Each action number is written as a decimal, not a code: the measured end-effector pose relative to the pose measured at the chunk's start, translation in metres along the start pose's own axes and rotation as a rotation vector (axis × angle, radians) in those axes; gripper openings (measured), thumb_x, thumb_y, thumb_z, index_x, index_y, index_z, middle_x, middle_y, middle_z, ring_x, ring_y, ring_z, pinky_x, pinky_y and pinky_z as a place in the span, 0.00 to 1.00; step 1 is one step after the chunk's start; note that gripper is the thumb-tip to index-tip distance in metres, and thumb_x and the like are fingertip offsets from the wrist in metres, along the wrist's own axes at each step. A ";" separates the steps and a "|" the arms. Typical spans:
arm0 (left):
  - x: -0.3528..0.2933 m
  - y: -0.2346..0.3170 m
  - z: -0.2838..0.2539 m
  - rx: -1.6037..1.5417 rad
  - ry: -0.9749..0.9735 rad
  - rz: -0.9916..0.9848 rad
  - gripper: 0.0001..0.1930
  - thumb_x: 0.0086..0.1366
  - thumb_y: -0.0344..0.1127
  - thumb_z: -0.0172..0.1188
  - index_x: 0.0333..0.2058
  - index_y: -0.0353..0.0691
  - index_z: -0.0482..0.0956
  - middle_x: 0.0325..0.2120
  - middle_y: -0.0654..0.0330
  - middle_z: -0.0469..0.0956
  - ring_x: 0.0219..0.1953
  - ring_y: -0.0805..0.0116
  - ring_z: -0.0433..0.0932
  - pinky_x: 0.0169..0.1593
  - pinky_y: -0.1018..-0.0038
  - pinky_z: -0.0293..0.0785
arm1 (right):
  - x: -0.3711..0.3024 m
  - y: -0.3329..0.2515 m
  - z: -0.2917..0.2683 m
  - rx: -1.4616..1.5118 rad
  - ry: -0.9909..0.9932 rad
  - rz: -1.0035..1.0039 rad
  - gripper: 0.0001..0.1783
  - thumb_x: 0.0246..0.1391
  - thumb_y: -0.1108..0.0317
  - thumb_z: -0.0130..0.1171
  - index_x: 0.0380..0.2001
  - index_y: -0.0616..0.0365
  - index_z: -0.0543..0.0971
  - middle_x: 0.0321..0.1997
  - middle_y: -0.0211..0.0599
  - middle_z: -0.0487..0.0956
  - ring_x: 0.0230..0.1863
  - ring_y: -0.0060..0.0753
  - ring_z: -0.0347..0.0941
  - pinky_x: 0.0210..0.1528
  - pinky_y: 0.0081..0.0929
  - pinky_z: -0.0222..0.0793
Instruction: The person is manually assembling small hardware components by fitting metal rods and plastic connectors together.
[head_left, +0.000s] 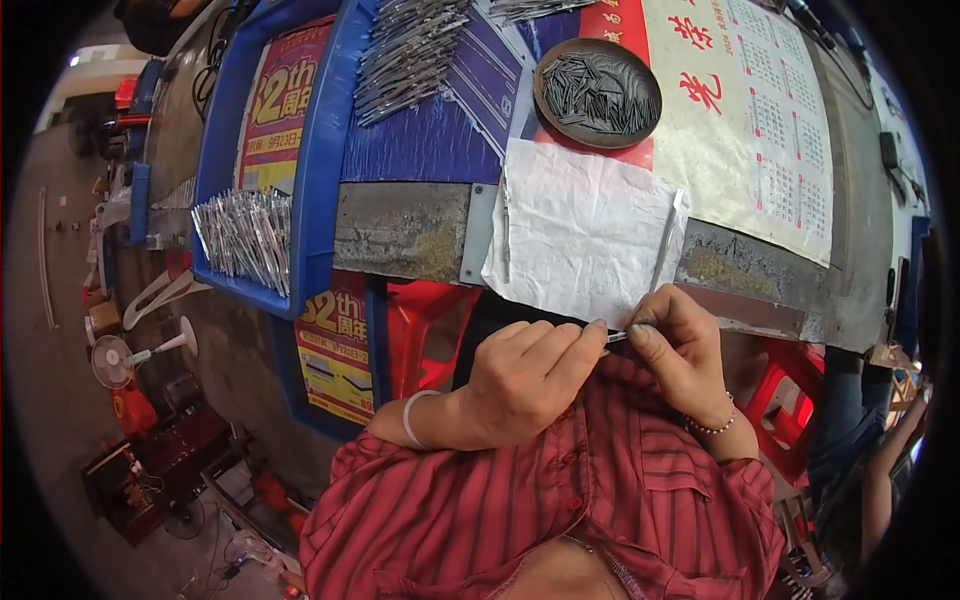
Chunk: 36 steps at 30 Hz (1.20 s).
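Dark and silvery metal showed in a small slim piece (616,338) that was held in front of the striped red shirt (480,480), just beyond the near edge of the surface (400,230). One end of the piece was pinched by the left grip (525,385), whose fingers were curled inward; the other end was pinched between thumb and forefinger by the right grip (685,350). Most of the piece was covered by the fingertips, so its full shape could not be told. A white band (411,420) was worn on the left wrist, and a beaded bracelet (712,424) on the right.

Directly ahead of both grips, a creased white sheet (590,230) was spread over the edge of the surface. Beyond it a round brown bowl (637,75) was set, partly filled with dark slim pieces (590,95). To its left, silver metal pieces (410,60) were heaped on a blue printed sheet (430,145). Farther left, more silver strips (243,235) were gathered at the near end of a blue tray (325,130). To the right of the bowl, a printed calendar (770,120) was laid flat.
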<state>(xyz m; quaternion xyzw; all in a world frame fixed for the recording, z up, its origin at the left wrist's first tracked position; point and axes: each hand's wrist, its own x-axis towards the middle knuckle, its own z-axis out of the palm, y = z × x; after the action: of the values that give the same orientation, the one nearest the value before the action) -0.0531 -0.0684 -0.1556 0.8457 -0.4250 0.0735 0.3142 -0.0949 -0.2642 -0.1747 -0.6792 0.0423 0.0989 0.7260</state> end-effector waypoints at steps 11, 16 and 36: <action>0.006 -0.001 -0.001 0.012 -0.023 -0.011 0.14 0.52 0.28 0.63 0.38 0.32 0.76 0.22 0.59 0.75 0.20 0.66 0.74 0.21 0.72 0.66 | 0.007 0.001 -0.001 0.080 -0.023 0.056 0.10 0.57 0.69 0.57 0.28 0.61 0.68 0.22 0.23 0.68 0.24 0.11 0.59 0.24 0.15 0.57; 0.014 0.000 -0.007 -0.002 -0.075 -0.045 0.13 0.51 0.27 0.64 0.37 0.32 0.77 0.22 0.58 0.75 0.22 0.63 0.76 0.23 0.71 0.69 | 0.009 -0.003 -0.005 0.145 -0.029 0.100 0.08 0.57 0.71 0.57 0.28 0.62 0.69 0.23 0.24 0.70 0.23 0.11 0.61 0.25 0.15 0.59; 0.177 -0.147 -0.020 -0.165 0.108 -0.200 0.08 0.55 0.26 0.61 0.35 0.32 0.76 0.29 0.54 0.78 0.31 0.67 0.78 0.35 0.75 0.73 | -0.022 0.046 -0.057 -0.407 0.561 -0.493 0.04 0.54 0.74 0.55 0.31 0.63 0.71 0.27 0.41 0.74 0.27 0.34 0.70 0.31 0.25 0.66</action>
<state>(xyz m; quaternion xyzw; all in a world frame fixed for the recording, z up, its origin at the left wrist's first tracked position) 0.1735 -0.1108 -0.1397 0.8499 -0.3256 0.0523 0.4109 -0.1213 -0.3202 -0.2198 -0.7990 0.0541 -0.2598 0.5396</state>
